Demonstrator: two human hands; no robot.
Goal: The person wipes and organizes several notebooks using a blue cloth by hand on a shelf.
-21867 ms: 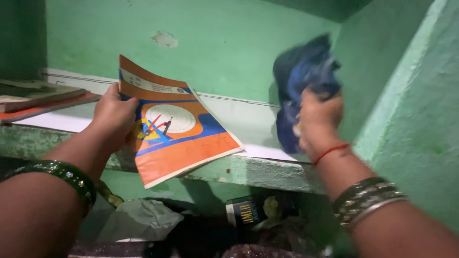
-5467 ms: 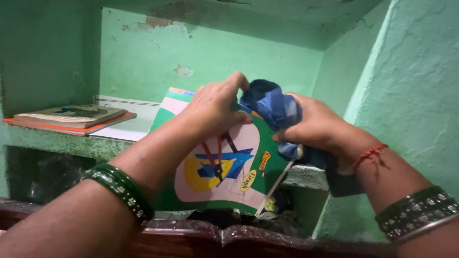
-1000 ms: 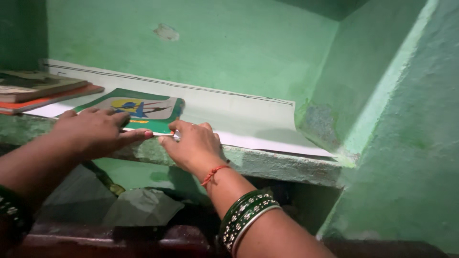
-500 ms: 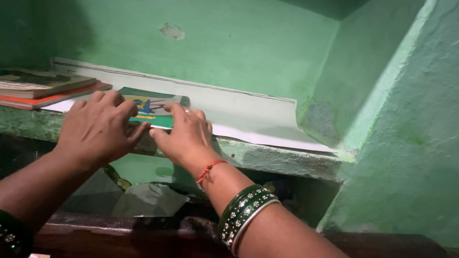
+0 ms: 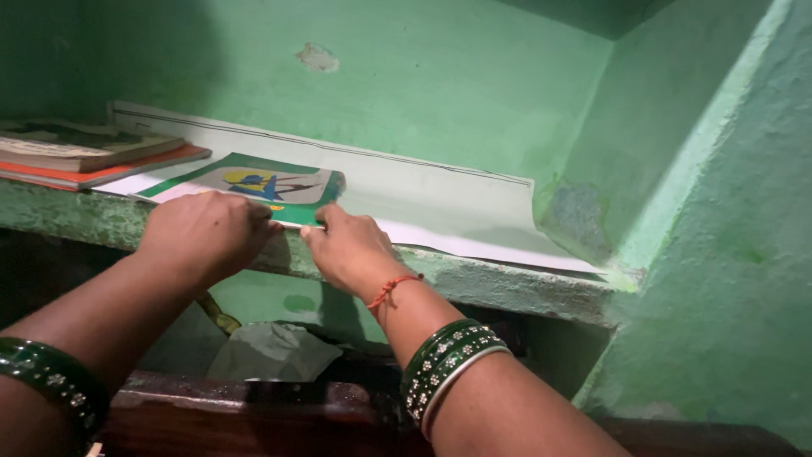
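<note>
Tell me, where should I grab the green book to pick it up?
Take the green book by its front edge, coming from the front of the shelf. It lies flat on the paper liner, so its top gives no grip, but the near edge reaches the shelf's lip, where the left hand and right hand are. A stack of books probably blocks the left side.

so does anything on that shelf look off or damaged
Yes: the white liner paper curls up at its right end by the corner, not lying flat. The green wall has a chipped paint patch. The green booklet lies flat.
</note>
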